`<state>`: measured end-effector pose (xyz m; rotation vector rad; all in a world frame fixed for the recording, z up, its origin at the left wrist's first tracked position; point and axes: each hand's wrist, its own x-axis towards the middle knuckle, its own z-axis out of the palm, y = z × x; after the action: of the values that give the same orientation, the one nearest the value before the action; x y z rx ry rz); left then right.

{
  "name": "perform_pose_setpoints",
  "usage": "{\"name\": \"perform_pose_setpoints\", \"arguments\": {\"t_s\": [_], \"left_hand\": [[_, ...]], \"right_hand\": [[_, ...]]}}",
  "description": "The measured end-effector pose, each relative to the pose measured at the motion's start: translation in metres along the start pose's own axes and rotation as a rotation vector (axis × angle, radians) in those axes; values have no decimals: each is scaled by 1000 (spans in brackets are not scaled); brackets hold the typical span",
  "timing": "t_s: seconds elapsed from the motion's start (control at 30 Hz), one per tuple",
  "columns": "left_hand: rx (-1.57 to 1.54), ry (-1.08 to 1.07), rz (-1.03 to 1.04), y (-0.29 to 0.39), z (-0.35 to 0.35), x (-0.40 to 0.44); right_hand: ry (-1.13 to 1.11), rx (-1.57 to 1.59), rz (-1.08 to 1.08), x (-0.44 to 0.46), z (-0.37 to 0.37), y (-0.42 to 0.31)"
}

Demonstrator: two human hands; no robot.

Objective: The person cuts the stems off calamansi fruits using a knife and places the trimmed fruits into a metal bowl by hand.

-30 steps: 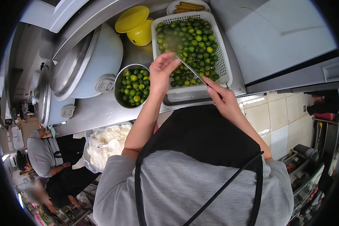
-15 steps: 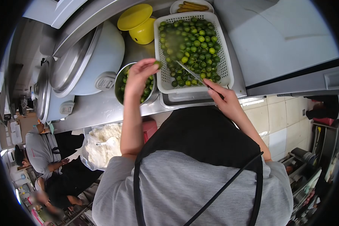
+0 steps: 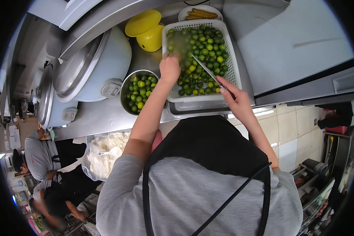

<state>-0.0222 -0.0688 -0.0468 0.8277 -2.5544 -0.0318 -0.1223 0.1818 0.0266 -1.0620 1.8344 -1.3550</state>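
I have the right hand (image 3: 240, 101) nearest, its fingers gripping the knife (image 3: 205, 70), whose blade slants over the limes (image 3: 205, 51) in the white basket (image 3: 234, 72). On the table (image 3: 90, 116) to the left, the metal pot (image 3: 126, 94) holds more limes. Farther out, the left hand (image 3: 170, 67) is at the basket's left rim; its fingertips are hidden, so I can't tell whether they grip anything. My worry is the blade tip near that hand: a slipping grip or rolling lime could cut it. A careless reach could bump the yellow container (image 3: 150, 39) beyond.
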Motion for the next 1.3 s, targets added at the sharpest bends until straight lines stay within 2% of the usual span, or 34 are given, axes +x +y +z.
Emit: {"name": "perform_pose_setpoints", "arguments": {"t_s": [0.07,0.13,0.17,0.2,0.27,0.37,0.57,0.73,0.8,0.93,1.0,1.07,1.13,1.2,1.27,1.3], "left_hand": [[47,-57,-2,2,-1,2],[-431,-12,-176,5,-15,1],[-760,-27,-297,7,-23,0],[-762,-30,-291,11,-30,-4],[-1456,-138,-476,21,-45,-15],[-1651,-200,-565,42,-74,-23],[-1754,-61,-548,46,-81,-32],[-1689,-41,-523,42,-75,-34],[-1633,-38,-492,47,-74,-36],[-1655,-59,-496,56,-77,-40],[-1581,-154,-457,54,-79,-40],[-1573,-371,-353,72,-85,-52],[-1592,-367,-301,82,-80,-56],[-1562,-201,-457,70,-74,-46],[-1579,-47,-451,52,-67,-38],[-1581,-20,-455,49,-69,-34]], "right_hand": [[19,-1,-54,-2,0,-1],[53,-40,-86,-5,-1,-1],[39,-16,10,-7,-3,-3],[23,7,107,-9,-4,-4],[47,31,53,-10,0,1],[50,53,-10,-9,4,-2],[-10,18,-128,-2,19,-1],[-6,-34,-122,-2,22,-3],[64,-83,-224,0,24,0],[80,-102,-178,5,26,-4],[97,-134,-203,5,28,-2],[114,-151,-163,14,24,6],[131,-167,-124,16,20,7],[120,-93,-127,11,15,-1],[68,-71,-77,-1,15,-3],[45,-66,-124,-6,16,-1]]}}
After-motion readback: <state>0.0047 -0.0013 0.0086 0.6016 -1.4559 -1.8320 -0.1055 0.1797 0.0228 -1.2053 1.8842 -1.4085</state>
